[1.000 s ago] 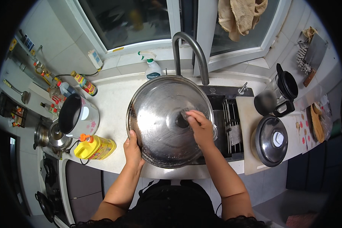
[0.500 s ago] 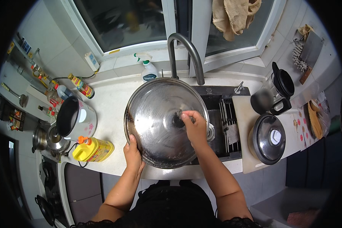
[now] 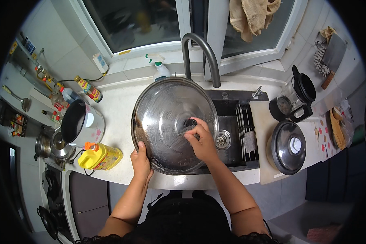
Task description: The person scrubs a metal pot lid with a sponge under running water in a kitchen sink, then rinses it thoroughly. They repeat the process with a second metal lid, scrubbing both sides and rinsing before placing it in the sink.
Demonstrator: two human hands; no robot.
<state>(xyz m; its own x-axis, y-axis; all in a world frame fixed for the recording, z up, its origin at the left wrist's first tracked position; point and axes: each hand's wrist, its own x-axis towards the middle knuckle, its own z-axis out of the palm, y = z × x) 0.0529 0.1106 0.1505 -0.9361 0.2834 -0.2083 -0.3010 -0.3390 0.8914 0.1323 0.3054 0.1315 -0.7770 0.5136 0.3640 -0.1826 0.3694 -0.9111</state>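
A large round pot lid (image 3: 162,122) with a metal rim, wet and streaked with suds, is held up over the counter and the left part of the sink (image 3: 232,122). Brown stains mark its left side. My left hand (image 3: 141,162) is closed on the lower left rim, thumb on top. Against the lid's face, just below its dark central knob (image 3: 190,123), my right hand (image 3: 201,142) pinches a small grey scrubber (image 3: 195,136) that looks like steel wool; the fingers mostly hide it.
A grey faucet (image 3: 203,53) arches behind the lid, beside a spray bottle (image 3: 160,70). Left stand a yellow jug (image 3: 103,157) and a deep pot (image 3: 85,126). Right of the sink, a lidded pot (image 3: 286,148) and a blender jug (image 3: 293,97) flank a cutting board (image 3: 260,118).
My right hand has moved slightly down and left across the lid, from beside the knob to below it. The lid has shifted a little to the left and tilted, showing more of the sink drain.
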